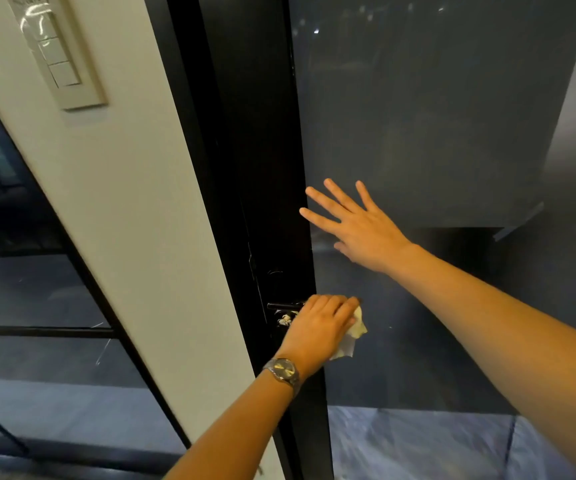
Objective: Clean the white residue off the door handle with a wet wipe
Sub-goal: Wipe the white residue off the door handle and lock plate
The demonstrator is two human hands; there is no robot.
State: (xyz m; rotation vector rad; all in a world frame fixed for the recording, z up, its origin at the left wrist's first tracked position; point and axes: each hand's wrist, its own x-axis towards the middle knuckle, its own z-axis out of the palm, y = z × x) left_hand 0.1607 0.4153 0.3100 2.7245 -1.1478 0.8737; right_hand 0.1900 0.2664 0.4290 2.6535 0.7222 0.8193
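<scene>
A black lever door handle (pixel 281 305) sticks out from the dark door frame (pixel 262 168). White residue (pixel 285 319) shows on the black fitting just below the lever. My left hand (pixel 321 323), with a wristwatch on the wrist, is wrapped over the handle's right part and holds a crumpled white wet wipe (pixel 350 337) against it; the wipe hangs out to the right under my fingers. My right hand (pixel 355 225) is flat with fingers spread on the dark glass door panel (pixel 435 133), above and to the right of the handle.
A cream wall strip (pixel 123 202) with a switch plate (pixel 59 53) stands left of the frame. Further left is another glass panel with black bars (pixel 37 330). Pale grey floor (pixel 418 445) shows through the glass at the bottom.
</scene>
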